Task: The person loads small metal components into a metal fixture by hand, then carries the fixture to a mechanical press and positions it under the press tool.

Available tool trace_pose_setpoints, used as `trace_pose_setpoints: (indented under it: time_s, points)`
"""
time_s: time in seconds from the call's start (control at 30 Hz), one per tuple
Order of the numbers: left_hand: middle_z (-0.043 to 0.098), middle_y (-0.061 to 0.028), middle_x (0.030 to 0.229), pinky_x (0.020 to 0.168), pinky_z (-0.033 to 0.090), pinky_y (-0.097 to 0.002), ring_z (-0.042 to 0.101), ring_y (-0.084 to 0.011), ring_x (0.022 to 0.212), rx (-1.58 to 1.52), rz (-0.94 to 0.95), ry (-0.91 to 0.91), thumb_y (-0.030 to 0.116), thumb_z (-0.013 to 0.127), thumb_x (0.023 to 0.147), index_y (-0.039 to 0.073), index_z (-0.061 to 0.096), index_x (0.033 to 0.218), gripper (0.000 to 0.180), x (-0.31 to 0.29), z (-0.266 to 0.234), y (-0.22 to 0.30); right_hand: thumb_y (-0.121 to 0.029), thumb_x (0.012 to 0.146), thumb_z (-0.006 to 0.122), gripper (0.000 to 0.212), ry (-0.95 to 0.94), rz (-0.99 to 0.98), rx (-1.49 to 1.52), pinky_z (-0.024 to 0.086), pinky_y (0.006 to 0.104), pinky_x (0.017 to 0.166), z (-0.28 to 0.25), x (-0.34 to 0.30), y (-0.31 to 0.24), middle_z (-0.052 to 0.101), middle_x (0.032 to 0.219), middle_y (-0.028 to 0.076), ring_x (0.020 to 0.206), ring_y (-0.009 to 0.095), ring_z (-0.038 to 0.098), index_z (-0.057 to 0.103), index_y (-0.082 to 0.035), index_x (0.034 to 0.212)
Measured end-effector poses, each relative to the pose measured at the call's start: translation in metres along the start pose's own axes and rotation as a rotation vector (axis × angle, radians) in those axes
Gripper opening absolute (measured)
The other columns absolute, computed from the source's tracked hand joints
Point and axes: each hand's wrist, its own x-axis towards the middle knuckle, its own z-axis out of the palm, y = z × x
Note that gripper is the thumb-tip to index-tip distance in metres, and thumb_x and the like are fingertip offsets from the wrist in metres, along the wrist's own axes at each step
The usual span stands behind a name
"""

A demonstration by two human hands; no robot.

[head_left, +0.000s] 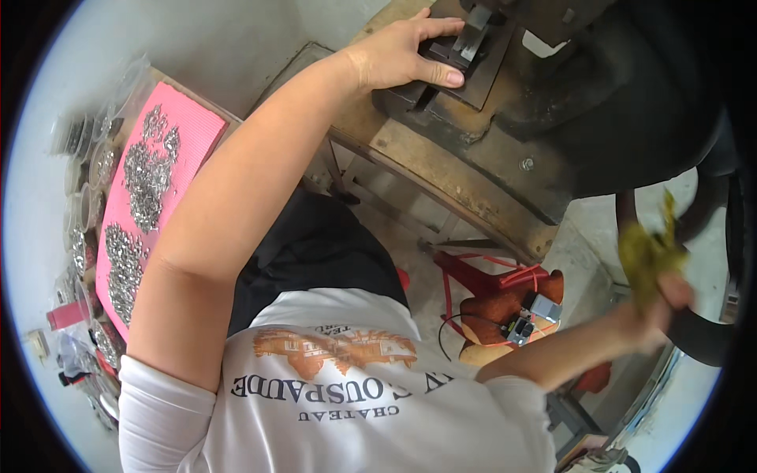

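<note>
My left hand [406,57] reaches to the bed of a dark machine that looks like a press. Its thumb and index finger are stretched apart and rest on either side of a small metal block [471,38] on a dark plate [490,83]. The other fingers are partly hidden behind. Out to the right, my right hand [669,303] is smeared by motion. It is closed on a yellow-green cloth [648,254], which stands up above the fingers. Beside that hand runs a thick black curved bar [702,339].
A pink mat [185,114] with heaps of small shiny metal pieces [146,189] lies to the left, bordered by clear containers. The machine stands on a worn wooden bench [418,162]. Below it, a brown stool [485,315] carries small electronic devices [520,327] and a red strap.
</note>
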Motion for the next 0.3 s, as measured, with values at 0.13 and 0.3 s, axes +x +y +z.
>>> trace_pose_setpoints:
  time_s: [0.13,0.3]
  points:
    - [0.036,-0.0249,0.167,0.127,0.023,-0.0394,0.014,-0.0280,0.163,0.047,0.020,0.032,0.028,0.095,0.075,0.004,0.049,0.156,0.096,0.006,0.010,-0.004,0.004,0.092,0.070,0.010,0.044,0.249,-0.020,0.047,0.0380,0.101,0.029,-0.023,0.016,0.072,0.105,0.014,0.103,0.025,0.066,0.064,-0.001,0.098]
    - [0.027,-0.0215,0.172,0.129,0.019,-0.0418,0.018,-0.0312,0.162,0.126,0.044,0.081,0.046,0.091,0.078,0.011,0.043,0.161,0.102,0.006,0.011,-0.008,-0.007,0.092,0.072,0.007,0.228,0.638,-0.160,0.051,0.0329,0.084,0.020,0.082,-0.098,0.070,0.092,0.011,0.083,0.018,0.065,0.070,-0.001,0.095]
